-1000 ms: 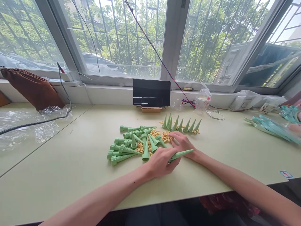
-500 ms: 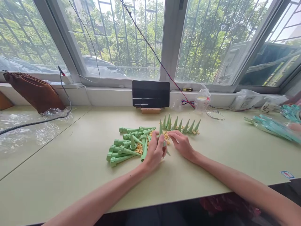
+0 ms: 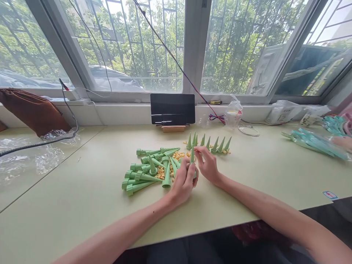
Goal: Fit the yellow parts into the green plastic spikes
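Note:
My left hand (image 3: 184, 179) is wrapped round a green plastic watering spike (image 3: 192, 153), its pointed end up. Close beside that spike, the thumb and fingers of my right hand (image 3: 207, 164) are pinched together; what they hold, if anything, is too small to make out. Left of my hands lies a pile of green spikes (image 3: 143, 176), mostly on their sides. Small yellow plastic pieces (image 3: 160, 172) are scattered among them, partly hidden by my left hand. Behind my right hand several green cones (image 3: 214, 145) stand upright in a row, with yellow bits at their bases.
A dark tablet (image 3: 172, 109) leans on a stand at the back. A bagged cup (image 3: 233, 114) and a coiled white cable (image 3: 248, 131) are right of it. Bagged teal items (image 3: 316, 143) lie far right. Clear plastic wrap (image 3: 46, 157) and a brown pouch (image 3: 33, 112) are at left.
My right hand has risen from the yellow pieces to the side of the held spike. My left hand has brought the spike slightly right, and the view has shifted a little.

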A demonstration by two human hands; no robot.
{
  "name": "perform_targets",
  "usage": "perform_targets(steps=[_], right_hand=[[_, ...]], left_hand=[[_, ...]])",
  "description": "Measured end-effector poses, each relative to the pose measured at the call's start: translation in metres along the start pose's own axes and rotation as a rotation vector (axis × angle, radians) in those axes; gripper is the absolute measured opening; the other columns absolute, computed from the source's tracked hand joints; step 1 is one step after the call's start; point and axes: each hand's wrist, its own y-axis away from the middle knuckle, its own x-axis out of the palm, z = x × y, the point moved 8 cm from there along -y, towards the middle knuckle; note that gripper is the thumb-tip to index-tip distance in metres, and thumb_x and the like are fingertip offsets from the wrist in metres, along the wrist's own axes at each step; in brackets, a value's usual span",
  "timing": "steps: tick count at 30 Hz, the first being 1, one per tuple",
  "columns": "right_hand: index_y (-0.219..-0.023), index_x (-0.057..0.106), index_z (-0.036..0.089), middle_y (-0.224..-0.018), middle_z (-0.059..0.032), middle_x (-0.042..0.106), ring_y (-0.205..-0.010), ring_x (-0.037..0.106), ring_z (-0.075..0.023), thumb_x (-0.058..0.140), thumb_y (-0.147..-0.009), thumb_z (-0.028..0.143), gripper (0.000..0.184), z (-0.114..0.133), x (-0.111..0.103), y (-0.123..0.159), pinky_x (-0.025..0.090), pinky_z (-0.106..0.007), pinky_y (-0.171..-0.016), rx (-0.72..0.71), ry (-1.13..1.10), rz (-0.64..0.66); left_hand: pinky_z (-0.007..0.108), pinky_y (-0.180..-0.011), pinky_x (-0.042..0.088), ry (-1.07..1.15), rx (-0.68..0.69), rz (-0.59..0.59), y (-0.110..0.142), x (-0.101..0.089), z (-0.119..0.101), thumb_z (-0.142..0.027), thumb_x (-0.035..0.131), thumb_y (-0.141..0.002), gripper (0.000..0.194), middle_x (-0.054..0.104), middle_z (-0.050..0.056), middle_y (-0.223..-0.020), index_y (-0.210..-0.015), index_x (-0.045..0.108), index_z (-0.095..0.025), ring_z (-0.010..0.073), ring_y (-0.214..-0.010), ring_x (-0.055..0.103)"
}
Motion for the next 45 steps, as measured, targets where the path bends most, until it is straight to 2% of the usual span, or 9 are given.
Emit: perform_targets(steps=[4,14,17,21,24,28,33,37,45], right_hand=[[-0.106,0.059,0.023,-0.096,-0.0063,0.069,-0.089,0.065,-0.0201,0.046,-0.099,0.016,0.016,-0.005,-0.008,-0.001,0.054,-0.034,-0.078,0.052,0.029,-0.032],[-0.106,0.060,0.022,-0.100,-0.0083,0.069,-0.095,0.065,-0.0217,0.042,-0.098,0.014,0.021,-0.008,0.000,-0.003,0.054,-0.036,-0.081,0.095,0.017,0.031],[-0.105,0.060,0.022,-0.099,-0.0077,0.069,-0.093,0.065,-0.0210,0.042,-0.098,0.014,0.021,-0.011,0.000,-0.003,0.054,-0.035,-0.080,0.121,0.012,0.029],[-0.104,0.061,0.021,-0.096,-0.0067,0.067,-0.090,0.065,-0.0203,0.045,-0.096,0.013,0.020,-0.015,0.001,-0.002,0.053,-0.033,-0.078,0.143,0.006,0.028],[-0.102,0.062,0.020,-0.095,-0.0070,0.066,-0.090,0.063,-0.0208,0.046,-0.093,0.011,0.020,-0.017,0.002,-0.002,0.052,-0.033,-0.077,0.150,0.001,0.039],[-0.101,0.063,0.019,-0.094,-0.0078,0.067,-0.089,0.063,-0.0215,0.043,-0.094,0.010,0.023,-0.018,0.000,-0.004,0.051,-0.034,-0.078,0.152,0.032,0.049],[-0.100,0.063,0.020,-0.094,-0.0079,0.068,-0.090,0.063,-0.0217,0.044,-0.098,0.016,0.020,-0.020,-0.003,-0.005,0.052,-0.034,-0.078,0.168,0.036,0.028],[-0.101,0.063,0.020,-0.095,-0.0078,0.068,-0.090,0.064,-0.0213,0.045,-0.099,0.018,0.018,-0.019,-0.004,-0.006,0.052,-0.034,-0.078,0.176,0.035,0.029],[-0.104,0.063,0.021,-0.098,-0.0077,0.066,-0.089,0.064,-0.0207,0.044,-0.101,0.021,0.020,-0.018,-0.007,-0.006,0.053,-0.034,-0.075,0.151,0.048,0.009]], left_hand=[[0.022,-0.048,0.036,-0.050,-0.045,0.084,-0.003,0.006,0.008,-0.042,0.032,-0.103,0.023,0.048,-0.008,-0.064,-0.090,0.033,-0.023,0.0079,-0.046,0.041],[0.023,-0.053,0.038,-0.222,0.160,0.084,-0.004,0.000,-0.006,-0.038,0.031,-0.103,0.020,0.046,-0.007,-0.063,-0.092,0.037,-0.022,0.0090,-0.049,0.041],[0.020,-0.043,0.034,-0.098,0.023,0.107,0.001,0.005,-0.004,-0.042,0.031,-0.103,0.022,0.049,-0.008,-0.065,-0.092,0.034,-0.024,0.0068,-0.041,0.042],[0.018,-0.033,0.026,-0.077,-0.197,0.281,0.008,0.023,0.012,-0.046,0.033,-0.101,0.024,0.052,-0.009,-0.062,-0.091,0.032,-0.024,0.0058,-0.029,0.041],[0.018,-0.033,0.027,-0.099,-0.222,0.335,0.006,0.024,0.017,-0.047,0.034,-0.100,0.025,0.054,-0.008,-0.061,-0.089,0.033,-0.024,0.0067,-0.029,0.044],[0.019,-0.037,0.032,-0.119,-0.160,0.261,-0.005,0.012,0.019,-0.048,0.038,-0.099,0.029,0.051,-0.008,-0.062,-0.085,0.033,-0.024,0.0059,-0.032,0.042],[0.020,-0.040,0.033,-0.002,-0.221,0.132,-0.012,0.002,0.029,-0.050,0.039,-0.099,0.030,0.052,-0.006,-0.072,-0.087,0.032,-0.024,0.0057,-0.038,0.044],[0.018,-0.040,0.031,0.204,-0.288,0.094,-0.012,0.003,0.030,-0.050,0.043,-0.098,0.027,0.052,-0.004,-0.082,-0.093,0.036,-0.024,0.0056,-0.045,0.047],[0.025,-0.052,0.048,0.324,-0.221,0.063,-0.014,0.002,0.022,-0.043,0.049,-0.097,0.023,0.051,0.000,-0.089,-0.106,0.046,-0.022,0.0107,-0.063,0.056]])
